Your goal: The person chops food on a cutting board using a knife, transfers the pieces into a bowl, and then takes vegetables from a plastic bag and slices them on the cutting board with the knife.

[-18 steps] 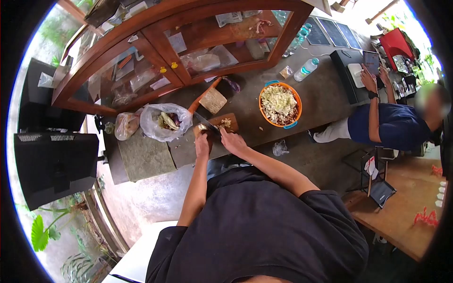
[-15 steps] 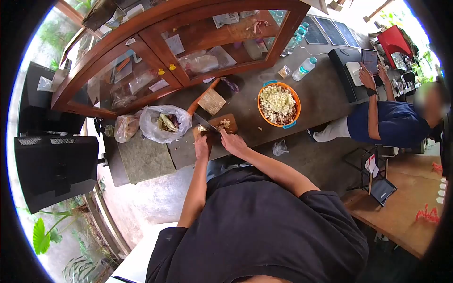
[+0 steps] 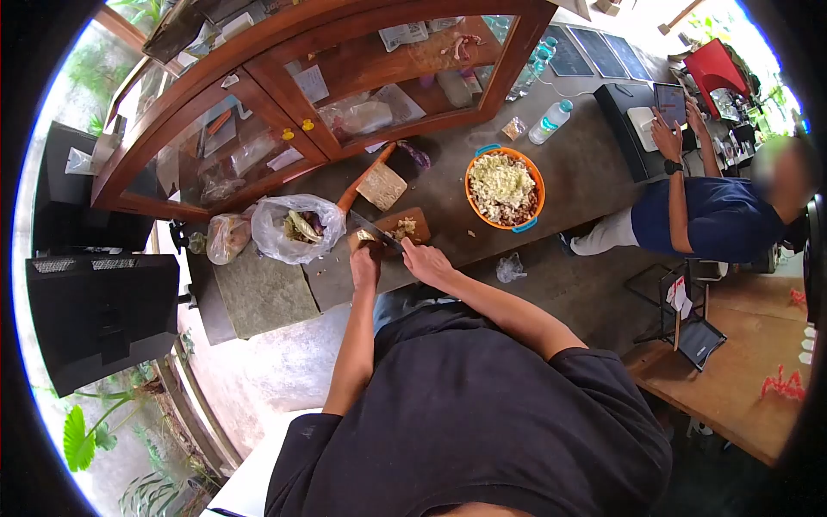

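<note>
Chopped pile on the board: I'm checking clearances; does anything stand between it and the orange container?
Nothing visible does: only board edge and table separate the chopped pile from the orange container. The knife and right hand are clear of that line. A small scrap lies beside it.

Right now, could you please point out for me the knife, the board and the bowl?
Knife (image 3: 380, 233): head view, on the middle of the blade.
Board (image 3: 421, 224): head view, on the bare right end.
Bowl (image 3: 541, 189): head view, on the right side of the orange rim.
</note>
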{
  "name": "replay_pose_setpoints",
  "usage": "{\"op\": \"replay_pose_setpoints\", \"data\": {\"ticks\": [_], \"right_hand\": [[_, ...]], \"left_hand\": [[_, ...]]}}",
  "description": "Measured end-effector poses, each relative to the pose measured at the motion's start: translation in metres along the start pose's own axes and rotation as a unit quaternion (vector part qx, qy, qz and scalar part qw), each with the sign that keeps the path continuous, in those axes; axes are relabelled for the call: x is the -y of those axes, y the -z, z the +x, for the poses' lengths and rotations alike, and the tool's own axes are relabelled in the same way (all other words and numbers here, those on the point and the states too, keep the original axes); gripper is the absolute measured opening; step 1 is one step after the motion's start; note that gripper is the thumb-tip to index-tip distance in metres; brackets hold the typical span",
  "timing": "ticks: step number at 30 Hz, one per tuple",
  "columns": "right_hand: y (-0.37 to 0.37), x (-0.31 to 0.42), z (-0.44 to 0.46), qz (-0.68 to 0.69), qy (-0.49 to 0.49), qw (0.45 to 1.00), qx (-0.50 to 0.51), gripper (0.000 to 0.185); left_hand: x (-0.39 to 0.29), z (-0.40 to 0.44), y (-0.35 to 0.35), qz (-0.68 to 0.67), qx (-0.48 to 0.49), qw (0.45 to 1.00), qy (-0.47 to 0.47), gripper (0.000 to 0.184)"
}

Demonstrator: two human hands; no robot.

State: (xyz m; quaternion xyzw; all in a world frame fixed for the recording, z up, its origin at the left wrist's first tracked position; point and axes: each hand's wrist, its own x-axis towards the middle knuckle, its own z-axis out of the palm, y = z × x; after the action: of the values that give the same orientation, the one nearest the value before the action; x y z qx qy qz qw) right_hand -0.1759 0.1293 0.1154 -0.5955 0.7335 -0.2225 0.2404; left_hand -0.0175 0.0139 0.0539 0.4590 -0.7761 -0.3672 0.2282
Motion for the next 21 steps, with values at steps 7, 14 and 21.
{"op": "replay_pose_setpoints", "data": {"ticks": [7, 14, 21], "right_hand": [[0.000, 0.001, 0.002, 0.002, -0.008, 1.000, 0.017, 0.021], [-0.010, 0.001, 0.012, 0.030, -0.016, 0.999, -0.014, 0.018], [-0.009, -0.002, 0.006, -0.001, -0.002, 1.000, 0.002, 0.019]], "left_hand": [[0.011, -0.001, -0.003, 0.016, -0.019, 0.999, -0.048, 0.025], [0.014, -0.001, -0.003, 0.119, -0.010, 0.993, -0.020, 0.029], [0.017, -0.004, -0.010, 0.019, -0.062, 0.998, -0.022, 0.010]]}}
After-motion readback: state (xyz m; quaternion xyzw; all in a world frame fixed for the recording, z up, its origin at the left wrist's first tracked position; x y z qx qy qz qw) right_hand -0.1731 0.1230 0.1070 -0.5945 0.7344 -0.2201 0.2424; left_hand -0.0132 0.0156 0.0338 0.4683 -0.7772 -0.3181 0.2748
